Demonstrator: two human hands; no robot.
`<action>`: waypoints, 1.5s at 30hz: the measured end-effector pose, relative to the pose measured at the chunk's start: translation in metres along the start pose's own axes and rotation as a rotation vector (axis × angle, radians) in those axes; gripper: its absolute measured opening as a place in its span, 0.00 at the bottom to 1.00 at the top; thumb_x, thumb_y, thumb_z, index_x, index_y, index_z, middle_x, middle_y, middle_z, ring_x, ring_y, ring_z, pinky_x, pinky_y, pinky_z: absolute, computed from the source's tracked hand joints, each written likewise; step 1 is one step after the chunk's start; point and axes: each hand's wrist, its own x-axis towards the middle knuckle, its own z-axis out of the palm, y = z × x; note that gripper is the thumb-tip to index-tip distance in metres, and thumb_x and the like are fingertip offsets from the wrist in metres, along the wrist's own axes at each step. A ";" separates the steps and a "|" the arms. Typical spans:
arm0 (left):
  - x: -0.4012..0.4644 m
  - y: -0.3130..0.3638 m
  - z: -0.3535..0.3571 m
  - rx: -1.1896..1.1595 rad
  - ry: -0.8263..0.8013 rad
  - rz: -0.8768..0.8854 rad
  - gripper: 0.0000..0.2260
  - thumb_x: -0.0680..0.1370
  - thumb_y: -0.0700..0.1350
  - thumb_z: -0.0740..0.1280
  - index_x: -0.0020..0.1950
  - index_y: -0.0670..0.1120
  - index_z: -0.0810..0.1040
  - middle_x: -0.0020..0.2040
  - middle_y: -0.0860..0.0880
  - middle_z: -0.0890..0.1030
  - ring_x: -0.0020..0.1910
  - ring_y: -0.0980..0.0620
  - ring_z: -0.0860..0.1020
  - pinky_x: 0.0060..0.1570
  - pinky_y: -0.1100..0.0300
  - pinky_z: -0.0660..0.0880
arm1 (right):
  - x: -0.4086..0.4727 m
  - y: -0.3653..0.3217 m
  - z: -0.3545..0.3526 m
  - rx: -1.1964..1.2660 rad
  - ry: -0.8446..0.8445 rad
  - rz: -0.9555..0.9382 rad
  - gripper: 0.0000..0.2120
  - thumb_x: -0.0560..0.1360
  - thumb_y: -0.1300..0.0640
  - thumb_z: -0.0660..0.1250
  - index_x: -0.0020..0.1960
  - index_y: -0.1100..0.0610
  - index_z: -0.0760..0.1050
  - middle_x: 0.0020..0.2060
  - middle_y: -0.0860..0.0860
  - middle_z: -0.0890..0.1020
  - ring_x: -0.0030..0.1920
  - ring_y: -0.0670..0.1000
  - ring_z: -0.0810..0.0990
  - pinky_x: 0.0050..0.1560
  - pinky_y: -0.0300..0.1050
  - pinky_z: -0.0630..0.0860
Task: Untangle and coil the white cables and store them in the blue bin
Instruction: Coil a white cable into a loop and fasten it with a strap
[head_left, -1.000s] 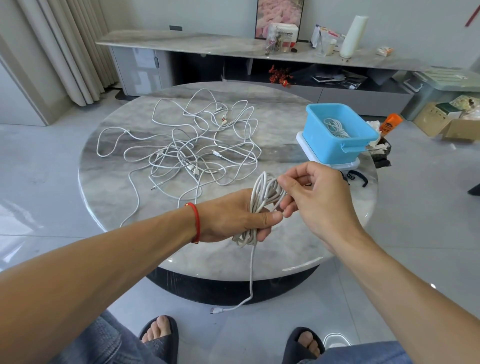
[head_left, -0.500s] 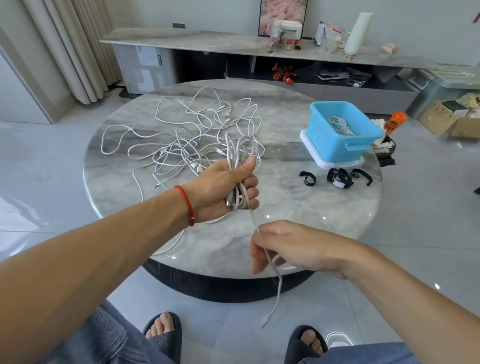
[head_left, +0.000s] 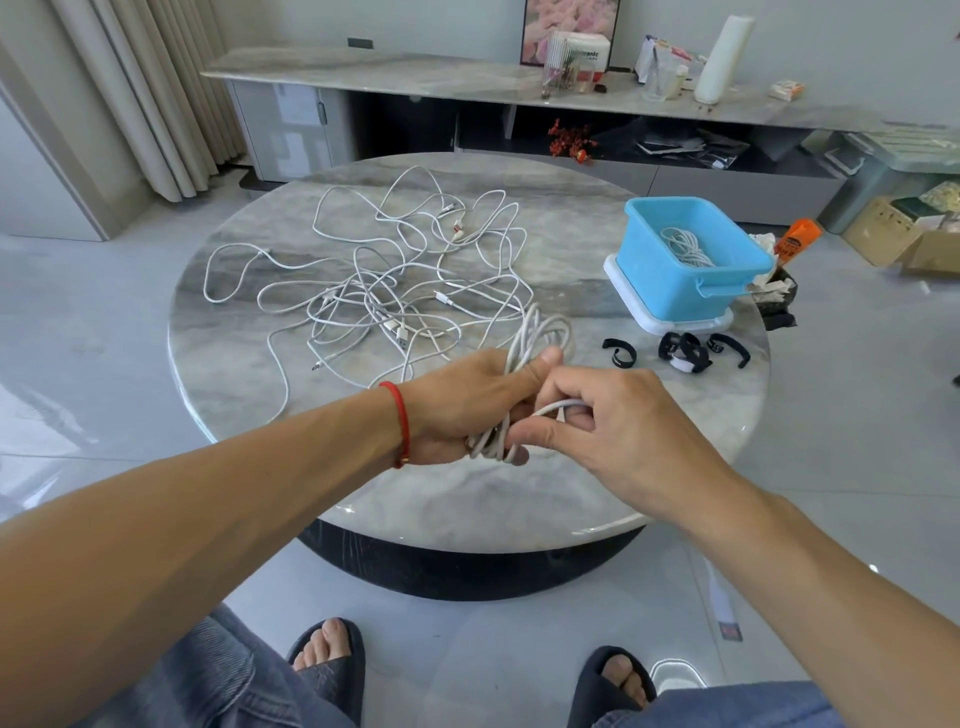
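Your right hand (head_left: 613, 421) has come up from below, pinching the loose tail against the white coiled cable bundle (head_left: 524, 358) gripped in your left hand (head_left: 467, 400), near the blue plastic bin (head_left: 670, 291), so the coil is nearly finished.

held cable: white cable bundle (head_left: 540, 338), loosely looped, upright above the near edge of the round table
loose cables: tangled white cables (head_left: 395, 291) sprawled across the table's left-middle
bin: blue plastic bin (head_left: 670, 275) by the right edge, coiled white cable (head_left: 685, 247) inside

bare table (head_left: 545, 488) ahead, tangled cables (head_left: 395, 291) left, blue bin (head_left: 670, 291) right
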 end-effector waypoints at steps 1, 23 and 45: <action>-0.001 0.001 0.001 -0.028 -0.030 -0.027 0.26 0.81 0.60 0.58 0.46 0.38 0.78 0.37 0.40 0.72 0.29 0.50 0.71 0.30 0.59 0.75 | 0.001 0.000 -0.001 0.002 0.016 0.010 0.18 0.68 0.39 0.78 0.35 0.50 0.75 0.20 0.43 0.67 0.26 0.48 0.66 0.31 0.38 0.60; -0.005 -0.006 -0.040 0.097 -0.210 -0.206 0.15 0.82 0.43 0.67 0.37 0.45 0.67 0.30 0.46 0.65 0.29 0.50 0.66 0.34 0.57 0.74 | 0.007 0.036 -0.035 -0.084 0.006 0.199 0.07 0.76 0.48 0.74 0.40 0.47 0.84 0.33 0.39 0.82 0.35 0.40 0.78 0.40 0.34 0.71; -0.003 -0.010 -0.009 -0.047 -0.350 -0.162 0.10 0.83 0.42 0.64 0.44 0.43 0.68 0.34 0.44 0.68 0.31 0.48 0.73 0.37 0.52 0.78 | 0.014 0.014 -0.008 0.276 0.179 0.380 0.10 0.76 0.57 0.76 0.43 0.61 0.79 0.32 0.55 0.85 0.30 0.55 0.86 0.36 0.52 0.85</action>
